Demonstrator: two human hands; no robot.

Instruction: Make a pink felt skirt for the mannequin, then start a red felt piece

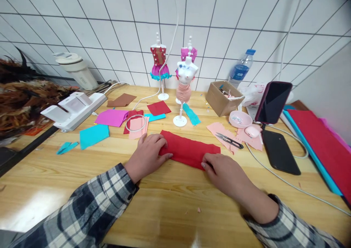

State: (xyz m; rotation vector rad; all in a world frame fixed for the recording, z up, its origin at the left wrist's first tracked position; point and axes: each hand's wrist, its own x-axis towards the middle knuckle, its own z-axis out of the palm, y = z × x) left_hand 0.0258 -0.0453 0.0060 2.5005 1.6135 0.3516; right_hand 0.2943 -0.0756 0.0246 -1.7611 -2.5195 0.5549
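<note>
A folded strip of red cloth [186,148] lies across the wooden table in front of me, slightly tilted down to the right. At its left end, my left hand [150,155] pinches the cloth between thumb and fingers. My right hand [226,171] has its fingers curled on the lower right corner, gripping the edge there. Just beyond the cloth stands a small white mannequin [188,74] with a pink wrapped skirt. Thread snips [229,140] rest on pink cloth scraps [216,131] to the right of the strip.
Two more dressed mannequins, one in red and magenta [159,60], stand by the tiled wall. Coloured cloth pieces [94,135] and a ring [136,123] lie left. A cardboard box [222,103], pink bowl [240,119], propped phone [274,102], power bank [281,151] and cables sit right.
</note>
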